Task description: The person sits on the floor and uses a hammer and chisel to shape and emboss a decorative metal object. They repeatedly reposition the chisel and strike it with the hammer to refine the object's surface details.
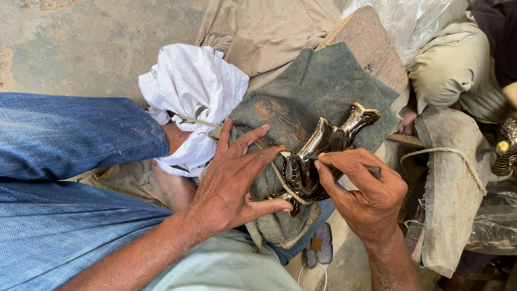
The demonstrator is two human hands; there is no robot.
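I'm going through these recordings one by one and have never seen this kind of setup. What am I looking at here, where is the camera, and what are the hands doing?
There is no machine here: the single picture comes from a camera worn on a person's head, looking down at their own lap and two bare hands. The person sits low, in blue jeans. A dusty green cloth lies over the lap, and on it rests a shiny dark metal figure, tied down by a cord. The left hand lies flat on the cloth, steadying the figure. The right hand pinches a thin tool with its tip against the figure. A crumpled white cloth lies beside them. At the top right sits another person.
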